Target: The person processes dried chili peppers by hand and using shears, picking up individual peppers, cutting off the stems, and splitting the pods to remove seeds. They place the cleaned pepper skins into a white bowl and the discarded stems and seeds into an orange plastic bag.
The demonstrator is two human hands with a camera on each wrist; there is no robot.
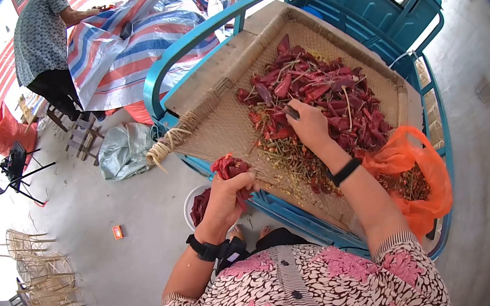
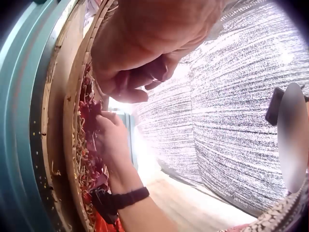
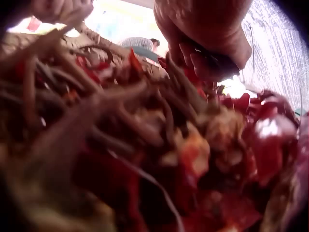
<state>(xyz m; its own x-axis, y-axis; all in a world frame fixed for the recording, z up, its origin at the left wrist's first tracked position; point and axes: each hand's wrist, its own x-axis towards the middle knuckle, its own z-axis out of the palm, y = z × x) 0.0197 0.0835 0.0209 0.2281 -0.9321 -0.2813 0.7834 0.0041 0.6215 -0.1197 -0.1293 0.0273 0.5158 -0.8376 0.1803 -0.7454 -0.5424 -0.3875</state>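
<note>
My left hand (image 1: 224, 200) grips a bunch of dried red chilies (image 1: 229, 166) at the near edge of a woven tray (image 1: 216, 122). Their thin stems stick out toward the tray. Over the heap of dried chilies (image 1: 345, 93) in the tray, my right hand (image 1: 311, 127) is curled round a small dark object (image 1: 293, 111), mostly hidden in the fist; its kind I cannot tell. In the right wrist view that hand (image 3: 207, 43) hangs close over the chilies and stems. Loose stems and yellow seeds (image 1: 296, 165) lie along the tray's near side.
An orange plastic bag (image 1: 436, 174) with stems stands at the tray's right corner. The tray rests on a teal three-wheeled cart (image 1: 167, 58) with rails. Below my left hand is a white bucket (image 1: 188, 207) of dark red chilies. Another person (image 1: 42, 43) stands by striped sheeting (image 1: 138, 49).
</note>
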